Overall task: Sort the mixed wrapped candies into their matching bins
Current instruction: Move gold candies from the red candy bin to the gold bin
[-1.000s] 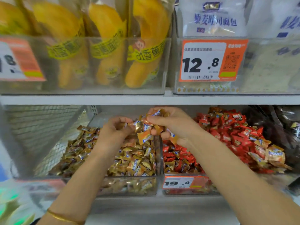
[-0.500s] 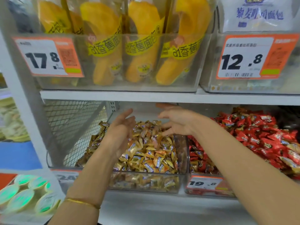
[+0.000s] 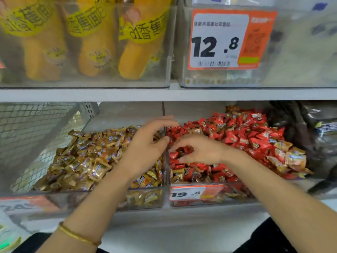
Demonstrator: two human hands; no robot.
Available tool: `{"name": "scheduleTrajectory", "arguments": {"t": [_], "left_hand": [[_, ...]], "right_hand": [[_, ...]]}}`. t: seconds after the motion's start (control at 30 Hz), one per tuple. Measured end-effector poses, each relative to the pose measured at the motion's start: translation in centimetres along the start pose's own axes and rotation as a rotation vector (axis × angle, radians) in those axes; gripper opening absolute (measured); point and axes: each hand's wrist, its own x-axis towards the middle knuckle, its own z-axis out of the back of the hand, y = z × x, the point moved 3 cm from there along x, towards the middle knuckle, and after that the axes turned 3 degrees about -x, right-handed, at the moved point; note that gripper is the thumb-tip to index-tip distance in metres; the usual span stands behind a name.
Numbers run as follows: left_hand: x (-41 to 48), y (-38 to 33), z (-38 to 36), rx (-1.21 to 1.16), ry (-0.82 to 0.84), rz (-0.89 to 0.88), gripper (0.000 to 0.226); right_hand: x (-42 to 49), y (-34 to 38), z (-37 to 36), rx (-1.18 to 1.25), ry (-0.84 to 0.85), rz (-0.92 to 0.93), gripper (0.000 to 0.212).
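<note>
The left hand (image 3: 145, 148) hangs mid-frame over the right edge of the left bin (image 3: 109, 191), wrist bent, fingers loosely curved and spread, gripping nothing; its thumb nearly meets the clear wall between the bins; a thin gold bracelet (image 3: 78, 236) circles that forearm at lower left. The right hand (image 3: 198, 150) arches just right of centre, knuckles up, fingers hooked down like a claw into the red-wrapped candies (image 3: 246, 136) of the right bin (image 3: 215, 202); a red piece sits between thumb and forefinger, but whether it is pinched I cannot tell. Half a second ago both hands lay flat-fingered above the gold-wrapped candies (image 3: 87, 157); since then the right one has crossed the divider and the left has drifted up to it. Both bins are clear hard plastic; the wrappers are small, crinkled, glossy pillows; stray gold pieces (image 3: 295, 159) lie heaped on the red pile at the right, with more along its front; an orange price tag (image 3: 187, 194) fronts the right bin.
</note>
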Motion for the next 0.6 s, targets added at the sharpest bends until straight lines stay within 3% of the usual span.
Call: {"name": "scheduleTrajectory", "arguments": {"t": [0.07, 0.13, 0.3, 0.4, 0.5, 0.6], "left_hand": [[0.5, 0.0, -0.7, 0.03, -0.037, -0.011, 0.045], [0.9, 0.0, -1.1, 0.032, -0.051, -0.003, 0.047], [1.1, 0.2, -1.7, 0.055, -0.031, 0.028, 0.046], [1.0, 0.7, -1.7, 0.053, -0.028, 0.038, 0.044], [1.0, 0.9, -1.8, 0.054, -0.034, 0.035, 0.044], [1.1, 0.9, -1.8, 0.081, -0.04, 0.016, 0.044]], "right_hand": [[0.7, -0.9, -1.3, -0.243, 0.125, -0.026, 0.053], [0.5, -2.4, -1.1, -0.346, 0.111, -0.095, 0.053], [-0.8, -6.0, 2.2, -0.377, -0.077, -0.264, 0.058], [-1.5, -5.8, 3.6, -0.208, -0.21, -0.239, 0.068], [-1.8, -4.4, 4.1, -0.054, -0.348, -0.132, 0.039], [-1.1, -3.3, 3.2, 0.052, -0.306, -0.096, 0.023]]}}
